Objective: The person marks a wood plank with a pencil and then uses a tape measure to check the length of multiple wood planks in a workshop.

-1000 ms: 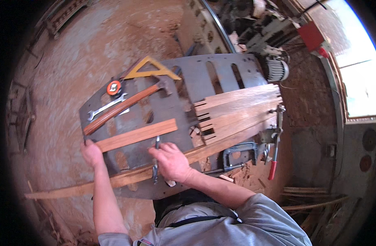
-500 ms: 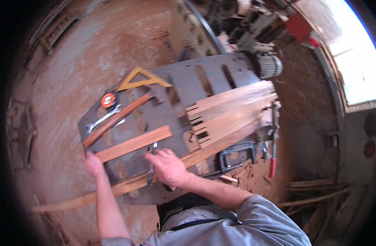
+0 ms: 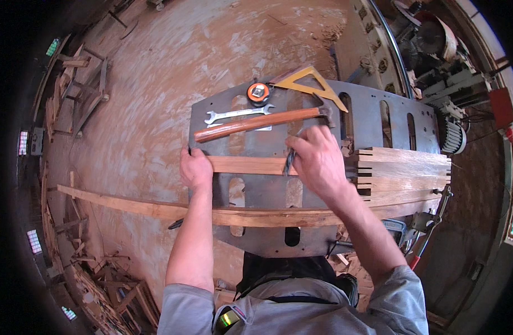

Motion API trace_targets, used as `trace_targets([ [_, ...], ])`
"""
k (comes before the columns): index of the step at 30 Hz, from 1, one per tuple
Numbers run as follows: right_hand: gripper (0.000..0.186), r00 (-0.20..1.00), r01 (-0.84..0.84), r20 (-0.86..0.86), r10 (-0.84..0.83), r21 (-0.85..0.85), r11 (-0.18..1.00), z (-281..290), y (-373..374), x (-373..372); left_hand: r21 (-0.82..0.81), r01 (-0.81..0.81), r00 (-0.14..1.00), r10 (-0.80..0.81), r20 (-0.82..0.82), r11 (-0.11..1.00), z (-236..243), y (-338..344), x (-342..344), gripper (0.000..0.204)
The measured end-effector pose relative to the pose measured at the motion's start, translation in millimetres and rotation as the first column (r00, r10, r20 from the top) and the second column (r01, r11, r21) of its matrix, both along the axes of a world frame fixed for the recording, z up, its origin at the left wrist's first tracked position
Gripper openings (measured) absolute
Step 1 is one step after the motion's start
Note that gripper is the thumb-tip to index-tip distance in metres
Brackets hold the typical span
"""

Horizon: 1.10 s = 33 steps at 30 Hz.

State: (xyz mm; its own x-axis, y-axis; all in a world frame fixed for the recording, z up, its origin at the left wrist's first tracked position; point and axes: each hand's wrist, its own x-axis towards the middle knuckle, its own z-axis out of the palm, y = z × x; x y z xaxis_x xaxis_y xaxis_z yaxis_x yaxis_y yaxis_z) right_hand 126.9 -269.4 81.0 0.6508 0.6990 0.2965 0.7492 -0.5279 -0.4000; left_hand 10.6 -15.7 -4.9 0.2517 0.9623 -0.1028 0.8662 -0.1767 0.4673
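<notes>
My left hand (image 3: 195,164) grips the left end of a short wooden board (image 3: 246,164) lying on the slotted metal table (image 3: 362,114). My right hand (image 3: 319,161) is closed on a dark twisted drill bit (image 3: 289,160), held upright over the board's right end. Just beyond lie a wooden-handled hammer (image 3: 251,121), a double-ended wrench (image 3: 237,114), an orange-and-black tape measure (image 3: 258,94) and a yellow square (image 3: 309,82). To the right sits a stack of slotted wooden pieces (image 3: 403,170). A long timber strip (image 3: 248,216) crosses the table nearer me.
Black clamps (image 3: 394,228) and a red-handled clamp (image 3: 415,258) hang at the table's right edge. A finned motor (image 3: 453,138) and machinery (image 3: 438,36) stand at right. Wooden frames (image 3: 86,95) and scrap timber (image 3: 111,282) lie on the dusty floor at left.
The view has swung left, so the table sits further right and level. My right hand has risen to the board's right end with the bit; my left hand still holds the left end.
</notes>
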Motion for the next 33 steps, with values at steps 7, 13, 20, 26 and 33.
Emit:
trace_targets([
  [7,0.022,0.99,-0.133,-0.107,0.095,-0.434,0.891,-36.9,37.1,25.7,-0.018,-0.004,1.0,0.004,-0.03,1.0,5.9,-2.7,6.8,0.04],
  [13,0.017,0.993,-0.111,-0.069,0.092,-0.361,0.926,-65.6,47.5,33.2,0.05,0.006,1.0,-0.007,0.026,0.999,-7.0,1.1,2.4,0.039],
  [20,0.019,0.992,-0.117,-0.073,0.1,-0.28,0.953,-53.7,43.4,33.0,-0.045,0.027,1.0,-0.026,0.017,0.999,3.4,-0.4,5.1,0.041],
  [26,0.017,0.966,0.083,-0.256,-0.038,0.167,0.982,-15.1,22.3,12.3,0.023,0.014,0.999,-0.015,0.037,1.0,-2.1,0.5,2.1,0.041],
  [33,0.017,0.809,0.294,-0.586,0.037,0.458,0.839,-47.5,-18.2,-70.9,-0.009,0.019,0.999,-0.018,0.049,1.0,0.1,-0.9,5.2,0.042],
])
